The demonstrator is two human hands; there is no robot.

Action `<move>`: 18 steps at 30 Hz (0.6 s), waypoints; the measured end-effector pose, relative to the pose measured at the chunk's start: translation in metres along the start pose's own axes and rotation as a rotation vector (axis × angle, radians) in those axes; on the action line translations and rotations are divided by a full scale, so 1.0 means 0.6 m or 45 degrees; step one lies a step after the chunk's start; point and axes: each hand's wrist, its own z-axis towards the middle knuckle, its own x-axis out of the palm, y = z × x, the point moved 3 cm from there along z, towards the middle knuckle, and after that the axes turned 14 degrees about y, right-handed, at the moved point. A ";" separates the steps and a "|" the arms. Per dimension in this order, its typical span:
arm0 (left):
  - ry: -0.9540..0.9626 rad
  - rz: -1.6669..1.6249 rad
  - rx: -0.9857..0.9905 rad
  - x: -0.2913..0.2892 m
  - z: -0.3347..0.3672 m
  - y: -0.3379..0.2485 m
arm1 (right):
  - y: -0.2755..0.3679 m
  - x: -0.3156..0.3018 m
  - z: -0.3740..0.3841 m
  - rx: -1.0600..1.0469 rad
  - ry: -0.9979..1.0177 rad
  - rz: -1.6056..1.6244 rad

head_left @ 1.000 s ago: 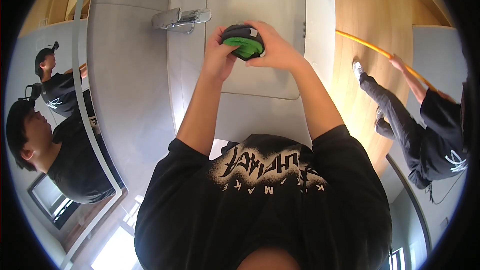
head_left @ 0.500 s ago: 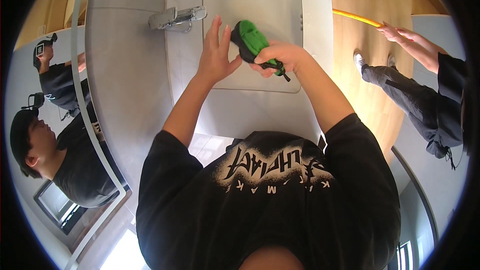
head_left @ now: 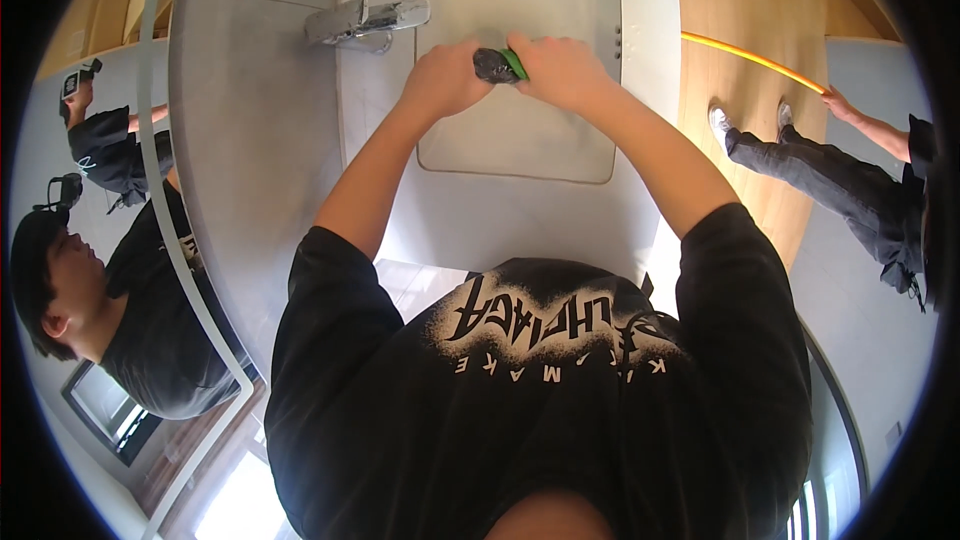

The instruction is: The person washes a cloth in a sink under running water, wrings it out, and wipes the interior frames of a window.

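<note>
Over the sink basin, both my hands hold a small green-and-black thing (head_left: 495, 66), whose exact kind I cannot make out. A crumpled, shiny black part faces me, with a strip of green along its right side. My left hand (head_left: 450, 78) is closed on the black part's left side. My right hand (head_left: 560, 72) grips the green side, fingers curled round it. Much of the thing is hidden by my fingers.
The white basin (head_left: 515, 155) lies under my hands. A chrome faucet (head_left: 368, 22) juts in from the left. A mirror (head_left: 150, 240) stands along the left. At right, another person's hand (head_left: 840, 105) holds a yellow pole (head_left: 750, 55) above the wooden floor (head_left: 740, 0).
My left hand, open and apart before, has closed on the green-and-black thing. The thing has turned, showing more black. The other person's hand has moved further right along the pole.
</note>
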 end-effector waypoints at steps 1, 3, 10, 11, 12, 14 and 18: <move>0.236 -0.139 -0.231 0.011 0.002 0.009 | 0.004 -0.002 0.002 0.000 -0.114 -0.240; 0.471 -0.629 -0.352 0.029 -0.006 0.014 | -0.011 0.024 0.005 -0.090 -0.212 -0.371; 0.595 -1.960 -0.201 0.083 -0.059 0.030 | 0.002 0.077 -0.014 -0.290 -0.561 -0.417; 0.593 -1.965 -0.204 0.087 -0.068 0.030 | 0.021 0.058 -0.025 -0.292 -0.556 -0.415; 0.315 -1.909 0.020 0.078 -0.074 0.031 | 0.018 0.041 -0.030 -0.020 -0.258 0.345; 0.052 -1.832 0.248 0.068 -0.076 0.021 | 0.006 0.046 -0.043 0.273 0.056 1.092; -0.508 -0.016 0.550 0.019 -0.083 -0.024 | -0.004 0.067 -0.052 0.131 0.405 1.982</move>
